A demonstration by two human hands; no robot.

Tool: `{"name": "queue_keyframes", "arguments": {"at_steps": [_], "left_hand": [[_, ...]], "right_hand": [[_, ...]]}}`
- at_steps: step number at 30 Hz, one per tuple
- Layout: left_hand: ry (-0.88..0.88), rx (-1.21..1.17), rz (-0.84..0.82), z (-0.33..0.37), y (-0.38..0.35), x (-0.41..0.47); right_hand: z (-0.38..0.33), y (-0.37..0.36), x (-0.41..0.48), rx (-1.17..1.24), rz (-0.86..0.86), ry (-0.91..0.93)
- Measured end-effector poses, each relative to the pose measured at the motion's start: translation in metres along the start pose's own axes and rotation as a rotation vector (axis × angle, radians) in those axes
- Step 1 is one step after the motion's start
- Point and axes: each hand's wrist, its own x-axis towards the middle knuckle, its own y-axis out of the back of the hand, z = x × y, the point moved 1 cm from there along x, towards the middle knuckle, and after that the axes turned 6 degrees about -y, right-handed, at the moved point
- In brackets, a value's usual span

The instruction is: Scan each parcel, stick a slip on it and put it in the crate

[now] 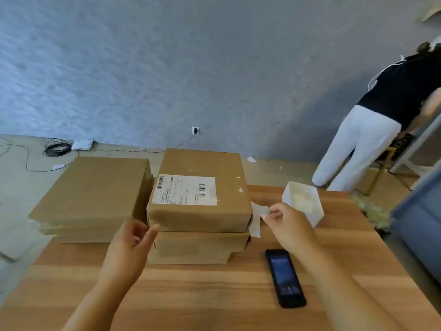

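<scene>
The wood-grain worktop (191, 295) fills the foreground, with both bare forearms reaching over it. The left hand (130, 244) holds nothing. Its fingers are loosely spread, and the forefinger points at the near left corner of the top brown cardboard parcel (229, 211); whether it touches the card I cannot tell. The right hand (286, 225) pinches a small white paper slip (256, 218) between thumb and forefinger. The slip hangs just beside the parcel's right side.

That parcel lies flat on top of a stack of flatter brown parcels (200, 244) near the middle of the worktop. A white printed shipping label (185, 189) with barcodes is stuck on its upper face. A second stack of brown cardboard parcels (95, 187) stands just to the left.

A black handheld scanner (285, 278) lies screen up on the worktop, near the right forearm. Behind the right hand sits an open white box (290, 195) with pale contents that are too blurred to make out.

Beyond the worktop, a coil of black cable (56, 148) lies on the floor by the grey wall. At the far right a person in a black top and white trousers (362, 144) bends away from the camera.
</scene>
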Motion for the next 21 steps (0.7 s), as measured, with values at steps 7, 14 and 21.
{"name": "queue_keyframes", "arguments": {"at_steps": [7, 14, 21], "left_hand": [[0.137, -0.140, -0.012, -0.005, -0.021, 0.036], [0.102, -0.293, -0.006, 0.006, -0.032, 0.035], [0.028, -0.594, 0.203, 0.025, -0.021, 0.012]], "right_hand": [[-0.045, -0.022, 0.079, 0.268, -0.152, -0.128], [-0.050, -0.038, 0.103, 0.503, -0.339, -0.073], [-0.034, -0.024, 0.051, 0.803, -0.188, 0.075]]}}
